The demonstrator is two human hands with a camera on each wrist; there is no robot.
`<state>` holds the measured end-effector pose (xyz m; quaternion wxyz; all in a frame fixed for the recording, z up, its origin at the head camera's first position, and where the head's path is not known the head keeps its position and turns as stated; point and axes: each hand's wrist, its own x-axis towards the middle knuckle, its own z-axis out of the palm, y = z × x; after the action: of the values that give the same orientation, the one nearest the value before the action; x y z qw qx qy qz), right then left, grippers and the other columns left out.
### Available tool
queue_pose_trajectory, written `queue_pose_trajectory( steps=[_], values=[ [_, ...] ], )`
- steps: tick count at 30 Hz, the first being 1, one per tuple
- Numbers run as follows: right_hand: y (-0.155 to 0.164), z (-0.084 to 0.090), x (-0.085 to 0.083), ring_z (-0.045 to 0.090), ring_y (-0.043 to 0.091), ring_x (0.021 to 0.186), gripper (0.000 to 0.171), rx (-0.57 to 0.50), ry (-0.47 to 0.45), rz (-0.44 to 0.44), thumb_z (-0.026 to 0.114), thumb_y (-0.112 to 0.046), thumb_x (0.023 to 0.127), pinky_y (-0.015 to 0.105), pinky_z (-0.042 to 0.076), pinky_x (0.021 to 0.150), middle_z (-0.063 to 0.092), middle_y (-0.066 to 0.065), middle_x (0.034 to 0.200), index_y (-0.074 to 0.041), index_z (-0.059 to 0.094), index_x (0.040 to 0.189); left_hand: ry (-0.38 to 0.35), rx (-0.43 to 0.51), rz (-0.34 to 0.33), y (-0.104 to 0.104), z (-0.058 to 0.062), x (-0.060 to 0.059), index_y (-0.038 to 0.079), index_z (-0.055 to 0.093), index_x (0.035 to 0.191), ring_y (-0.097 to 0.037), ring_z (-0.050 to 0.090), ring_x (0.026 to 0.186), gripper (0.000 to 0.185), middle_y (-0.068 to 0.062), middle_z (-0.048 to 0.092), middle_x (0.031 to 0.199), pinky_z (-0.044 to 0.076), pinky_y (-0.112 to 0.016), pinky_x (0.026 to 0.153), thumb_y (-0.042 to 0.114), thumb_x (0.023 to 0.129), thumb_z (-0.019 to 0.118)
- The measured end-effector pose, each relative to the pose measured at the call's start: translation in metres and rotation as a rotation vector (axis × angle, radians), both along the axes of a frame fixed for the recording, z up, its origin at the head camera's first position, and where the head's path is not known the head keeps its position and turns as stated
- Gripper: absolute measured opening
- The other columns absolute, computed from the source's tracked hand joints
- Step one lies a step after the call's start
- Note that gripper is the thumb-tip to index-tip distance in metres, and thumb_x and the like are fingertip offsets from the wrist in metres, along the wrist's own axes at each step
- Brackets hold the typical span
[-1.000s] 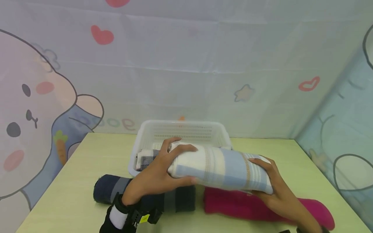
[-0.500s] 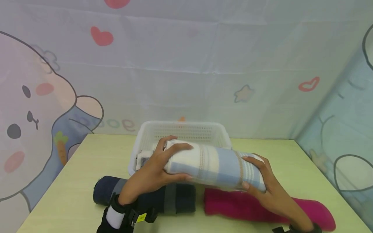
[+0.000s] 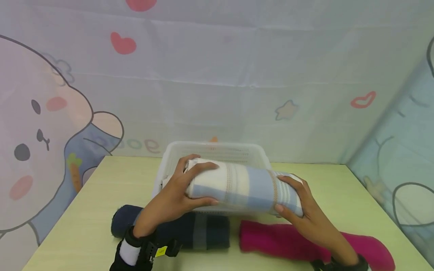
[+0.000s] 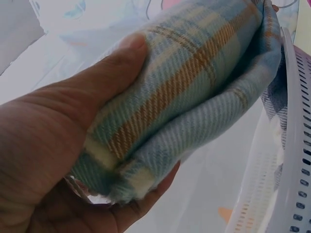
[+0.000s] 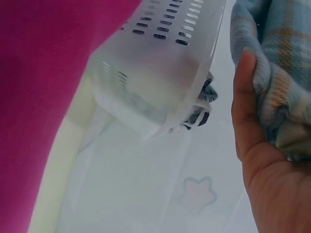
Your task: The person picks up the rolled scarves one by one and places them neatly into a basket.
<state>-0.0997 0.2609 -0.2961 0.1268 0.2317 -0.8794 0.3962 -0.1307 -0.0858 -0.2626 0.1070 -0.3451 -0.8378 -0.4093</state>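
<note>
Pale green tabletop point(image 3: 101, 210), cartoon bunny backdrop, towel rolls getting binned

Both hands are gripping the rolled blue-and-cream plaid towel point(image 3: 242, 190) by its ends, left hand point(image 3: 176, 195) and right hand point(image 3: 301, 210) curled round it, hovering over the white perforated plastic basket point(image 3: 217, 150); I'd be keeping it level and snug so it's not unrolling.

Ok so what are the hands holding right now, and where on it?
Both hold one rolled blue-and-cream plaid towel by its ends, over the white basket: the left hand grips the left end, the right hand the right end.
</note>
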Motion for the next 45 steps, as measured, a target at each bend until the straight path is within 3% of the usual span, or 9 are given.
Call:
queue_pose_trajectory(
  steps=[5,12,17,27,37,45],
  values=[
    [-0.004,0.001,-0.003,0.047,0.005,0.104,0.090,-0.044,-0.010,-0.005,0.070,-0.002,0.089,0.023,0.049,0.077,0.036,0.003,0.139,-0.020,0.014,0.157,-0.034,0.023,0.021,-0.001,0.000,0.001,0.036,0.048,0.141,-0.032,0.051,0.126,0.072,-0.017,0.020,0.154,0.055,-0.036,0.083,0.031,0.080,0.084],
    [-0.010,-0.001,-0.007,0.048,0.006,0.106,0.089,-0.096,-0.064,-0.055,0.067,-0.006,0.093,0.022,0.049,0.082,0.035,0.005,0.138,-0.024,0.008,0.157,0.019,0.032,0.072,-0.002,0.000,0.001,0.035,0.048,0.141,-0.034,0.042,0.130,0.073,-0.017,0.016,0.152,0.052,-0.042,0.087,0.031,0.078,0.085],
    [-0.016,0.002,-0.010,0.044,0.005,0.108,0.088,-0.109,-0.047,-0.083,0.066,-0.008,0.094,0.019,0.046,0.082,0.033,-0.001,0.138,-0.026,0.008,0.157,0.061,0.050,0.101,-0.005,0.001,0.000,0.033,0.048,0.142,-0.032,0.034,0.132,0.074,-0.019,0.013,0.151,0.048,-0.044,0.088,0.029,0.078,0.085],
    [-0.028,0.001,-0.016,0.043,0.006,0.109,0.086,-0.128,-0.041,-0.109,0.064,-0.008,0.095,0.018,0.043,0.084,0.033,0.002,0.140,-0.026,0.007,0.157,0.045,0.069,0.151,-0.011,0.003,-0.002,0.033,0.046,0.143,-0.032,0.050,0.107,0.074,-0.020,0.015,0.147,0.052,-0.037,0.079,0.028,0.079,0.085],
    [-0.034,0.001,-0.019,0.042,0.009,0.111,0.083,-0.149,-0.027,-0.106,0.061,-0.008,0.097,0.020,0.045,0.084,0.033,0.000,0.140,-0.028,0.009,0.158,0.028,0.104,0.175,-0.015,0.003,-0.004,0.033,0.044,0.146,-0.038,0.041,0.128,0.078,-0.021,0.016,0.149,0.053,-0.042,0.082,0.026,0.080,0.084],
    [-0.044,0.004,-0.024,0.044,0.017,0.111,0.081,-0.174,-0.057,-0.068,0.061,-0.010,0.097,0.024,0.047,0.084,0.037,0.007,0.136,-0.028,0.009,0.157,0.031,0.090,0.233,-0.023,0.002,-0.005,0.031,0.041,0.149,-0.044,0.047,0.124,0.083,-0.024,0.015,0.151,0.055,-0.042,0.078,0.023,0.078,0.085]
  ],
)
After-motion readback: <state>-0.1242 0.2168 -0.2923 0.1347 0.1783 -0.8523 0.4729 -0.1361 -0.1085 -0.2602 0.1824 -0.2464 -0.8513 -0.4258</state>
